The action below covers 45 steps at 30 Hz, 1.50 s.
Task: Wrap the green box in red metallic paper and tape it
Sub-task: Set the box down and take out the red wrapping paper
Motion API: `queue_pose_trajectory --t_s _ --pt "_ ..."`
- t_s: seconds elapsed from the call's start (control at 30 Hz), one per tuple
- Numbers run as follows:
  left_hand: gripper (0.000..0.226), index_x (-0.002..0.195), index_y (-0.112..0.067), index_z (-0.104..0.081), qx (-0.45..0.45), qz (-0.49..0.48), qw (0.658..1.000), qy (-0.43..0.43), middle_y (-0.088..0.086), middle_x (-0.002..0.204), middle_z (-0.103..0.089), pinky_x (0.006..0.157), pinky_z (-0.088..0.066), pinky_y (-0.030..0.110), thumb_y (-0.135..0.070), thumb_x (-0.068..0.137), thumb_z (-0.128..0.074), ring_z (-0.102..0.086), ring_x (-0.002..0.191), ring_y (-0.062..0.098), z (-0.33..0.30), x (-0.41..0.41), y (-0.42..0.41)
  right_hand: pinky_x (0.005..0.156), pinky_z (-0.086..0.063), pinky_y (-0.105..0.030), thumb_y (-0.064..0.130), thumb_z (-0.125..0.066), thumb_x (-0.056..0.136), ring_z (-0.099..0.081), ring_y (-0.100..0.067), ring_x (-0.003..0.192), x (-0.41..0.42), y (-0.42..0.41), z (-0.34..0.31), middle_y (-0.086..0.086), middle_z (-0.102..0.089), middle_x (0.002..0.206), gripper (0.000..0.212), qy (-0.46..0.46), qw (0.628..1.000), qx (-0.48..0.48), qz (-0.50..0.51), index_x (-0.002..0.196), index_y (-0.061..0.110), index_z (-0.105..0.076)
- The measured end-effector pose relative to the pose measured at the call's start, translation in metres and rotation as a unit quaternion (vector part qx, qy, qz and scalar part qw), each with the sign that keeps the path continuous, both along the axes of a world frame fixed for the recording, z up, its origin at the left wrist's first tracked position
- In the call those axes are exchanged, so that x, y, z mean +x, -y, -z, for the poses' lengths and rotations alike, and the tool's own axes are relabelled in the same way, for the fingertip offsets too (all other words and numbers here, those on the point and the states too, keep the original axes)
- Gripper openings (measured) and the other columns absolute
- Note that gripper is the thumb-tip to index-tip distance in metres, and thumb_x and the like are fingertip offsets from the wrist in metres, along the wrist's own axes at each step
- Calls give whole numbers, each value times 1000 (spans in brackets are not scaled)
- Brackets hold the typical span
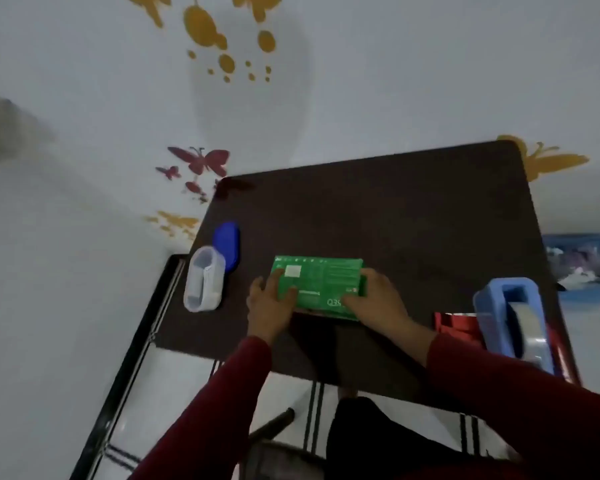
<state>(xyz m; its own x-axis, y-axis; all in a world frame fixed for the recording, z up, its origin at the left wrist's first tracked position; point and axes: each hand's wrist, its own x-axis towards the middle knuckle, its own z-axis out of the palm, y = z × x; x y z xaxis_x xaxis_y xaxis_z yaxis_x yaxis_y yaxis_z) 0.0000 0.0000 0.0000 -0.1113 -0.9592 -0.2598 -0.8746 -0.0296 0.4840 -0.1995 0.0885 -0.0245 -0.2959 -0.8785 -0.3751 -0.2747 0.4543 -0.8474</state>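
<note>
Far half of desk (413, 209): bare, open to reach.
Left edge: clear tub (203, 284) with blue lid (226, 245) just behind it.
Right edge: tape dispenser (513, 318) over red paper (456, 325).
Middle: green box (321, 284), gaps either side.

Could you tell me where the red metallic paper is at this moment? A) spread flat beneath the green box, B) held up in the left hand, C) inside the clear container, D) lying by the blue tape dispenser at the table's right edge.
D: the red metallic paper lies folded against the blue tape dispenser, apart from the green box.
</note>
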Motion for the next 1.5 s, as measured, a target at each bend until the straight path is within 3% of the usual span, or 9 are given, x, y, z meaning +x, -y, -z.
queue_pose_trajectory --t_s 0.23,0.47,0.63,0.83,1.1,1.27,1.33,1.43,1.5 --pt "58 153 -50 -36 8 113 986 -123 0 150 -37 101 -39 25 -42 101 -60 -45 126 9 53 33 70 105 -49 -40 20 -70 92 -56 -20 124 48 60 44 -1 -55 140 58 -45 965 -56 251 145 21 -46" --pt "57 147 -62 -37 16 128 967 -218 1 160 -30 119 -36 54 -54 96 -59 -34 148 20 78 49 108 90 -57 -23 25 -75 93 -67 6 101 68 86 42 28 -69 110 52 28 929 -94 356 140 36 -54" --pt "61 148 -37 -52 -13 106 928 -358 -6 156 -43 117 -38 58 -43 89 -63 -38 147 22 95 49 127 100 -56 -33 8 -71 92 -66 -3 116 80 101 62 17 -69 128 57 84 894 -172 405 144 30 -59" --pt "56 140 -7 -61 -68 72 868 -487 8 151 -53 113 -41 27 -25 86 -61 -44 145 21 121 45 136 98 -59 -40 2 -71 88 -72 -10 108 83 123 89 8 -76 116 51 136 840 -247 463 135 21 -68" --pt "40 131 -29 -69 -100 67 840 -529 1 135 -66 101 -55 52 -20 92 -62 -65 122 25 145 47 141 96 -59 -45 23 -75 92 -75 -10 100 89 115 113 11 -80 104 29 65 846 -309 430 120 31 -76" --pt "32 122 -30 -73 -133 55 852 -503 -11 117 -73 84 -51 17 -16 94 -65 -68 97 -4 143 48 142 92 -60 -45 38 -71 84 -75 -11 89 88 114 115 13 -79 89 13 3 860 -317 399 94 47 -75" --pt "34 126 -28 -72 -165 65 865 -469 -8 123 -70 91 -48 13 -21 93 -67 -65 104 -2 143 53 139 91 -59 -39 37 -72 88 -73 -8 89 92 110 113 14 -76 89 13 -27 870 -314 379 100 43 -71" --pt "41 130 -27 -69 -183 75 871 -449 -2 134 -64 111 -44 33 -36 90 -69 -58 122 11 145 62 137 78 -54 -20 35 -72 92 -69 -5 87 101 103 109 11 -73 95 26 -64 876 -305 368 117 28 -69" --pt "46 132 -29 -67 -161 85 875 -450 -2 136 -63 112 -44 39 -46 89 -70 -59 124 14 142 68 132 79 -51 -21 42 -72 92 -69 -14 95 108 98 106 6 -69 98 39 -79 874 -292 381 123 19 -66"
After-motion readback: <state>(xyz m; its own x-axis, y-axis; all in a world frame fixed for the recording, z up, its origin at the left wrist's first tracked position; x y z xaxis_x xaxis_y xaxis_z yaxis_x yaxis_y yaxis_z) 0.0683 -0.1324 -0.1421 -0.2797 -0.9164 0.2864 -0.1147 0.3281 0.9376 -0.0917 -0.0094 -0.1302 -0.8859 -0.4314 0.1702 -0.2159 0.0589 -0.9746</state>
